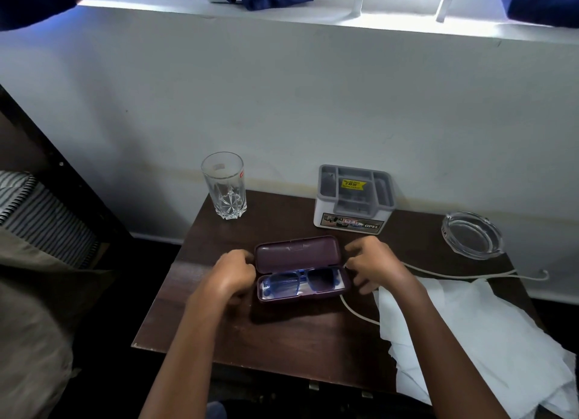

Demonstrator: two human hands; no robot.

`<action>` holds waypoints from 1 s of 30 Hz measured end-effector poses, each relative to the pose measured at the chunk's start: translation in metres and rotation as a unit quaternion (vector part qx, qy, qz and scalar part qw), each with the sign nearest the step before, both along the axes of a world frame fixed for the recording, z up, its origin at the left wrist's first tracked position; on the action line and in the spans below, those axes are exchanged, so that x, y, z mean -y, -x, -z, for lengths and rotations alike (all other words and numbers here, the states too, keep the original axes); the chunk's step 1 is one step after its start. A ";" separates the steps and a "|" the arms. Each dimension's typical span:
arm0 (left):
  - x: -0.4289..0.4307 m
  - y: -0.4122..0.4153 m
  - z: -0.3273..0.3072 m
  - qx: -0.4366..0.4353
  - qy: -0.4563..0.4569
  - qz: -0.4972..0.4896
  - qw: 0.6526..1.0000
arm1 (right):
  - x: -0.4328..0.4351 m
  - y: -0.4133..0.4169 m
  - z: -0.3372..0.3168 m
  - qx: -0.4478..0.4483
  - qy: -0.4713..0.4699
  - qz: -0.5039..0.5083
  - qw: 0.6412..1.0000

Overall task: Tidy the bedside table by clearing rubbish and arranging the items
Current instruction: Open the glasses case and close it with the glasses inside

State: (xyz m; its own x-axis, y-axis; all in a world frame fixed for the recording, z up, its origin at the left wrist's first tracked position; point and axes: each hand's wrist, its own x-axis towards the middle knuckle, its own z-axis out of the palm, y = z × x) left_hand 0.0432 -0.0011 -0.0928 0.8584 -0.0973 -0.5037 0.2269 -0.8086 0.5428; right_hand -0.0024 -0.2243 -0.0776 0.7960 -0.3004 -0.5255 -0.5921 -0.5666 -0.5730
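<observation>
An open purple glasses case (297,255) lies mid-way on a dark wooden bedside table (282,331), with blue-tinted sunglasses (300,282) in its lower half. The left hand (233,273) curls round the case's left end. The right hand (376,265) hovers at the right end with bent fingers; contact is unclear. By the wall stand a cut-glass tumbler (224,187), a grey-topped desk organiser (354,199) and a glass ashtray (473,235). A white cable (454,275) and crumpled white tissue paper (470,331) lie at the right.
</observation>
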 end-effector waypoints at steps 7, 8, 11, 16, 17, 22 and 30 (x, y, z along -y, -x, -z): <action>0.001 0.001 0.005 -0.057 0.117 -0.046 0.990 | -0.005 0.002 -0.002 -0.001 -0.074 0.005 0.997; 0.000 0.001 0.004 -0.057 0.136 -0.063 0.987 | -0.004 0.002 -0.003 0.005 -0.087 0.014 0.996; 0.001 0.001 -0.004 -0.046 0.179 -0.098 0.978 | 0.000 0.003 -0.008 0.036 -0.118 0.039 0.992; 0.004 -0.001 -0.008 -0.023 0.237 -0.149 0.960 | 0.002 0.005 -0.018 0.083 -0.192 0.095 0.973; 0.004 -0.002 -0.009 -0.015 0.243 -0.158 0.957 | 0.001 0.005 -0.018 0.092 -0.200 0.104 0.970; 0.003 -0.001 -0.013 0.020 0.265 -0.194 0.944 | -0.002 0.001 -0.016 0.147 -0.221 0.164 0.950; 0.006 0.001 -0.018 0.053 0.289 -0.217 0.931 | -0.005 -0.002 -0.016 0.186 -0.230 0.202 0.934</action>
State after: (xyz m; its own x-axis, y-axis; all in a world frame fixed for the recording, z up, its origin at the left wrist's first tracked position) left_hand 0.0423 -0.0071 -0.0748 0.9220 0.0424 -0.3848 0.3843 -0.2198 0.8966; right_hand -0.0005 -0.2197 -0.0616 0.8200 -0.4258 -0.3825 -0.4156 0.0166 -0.9094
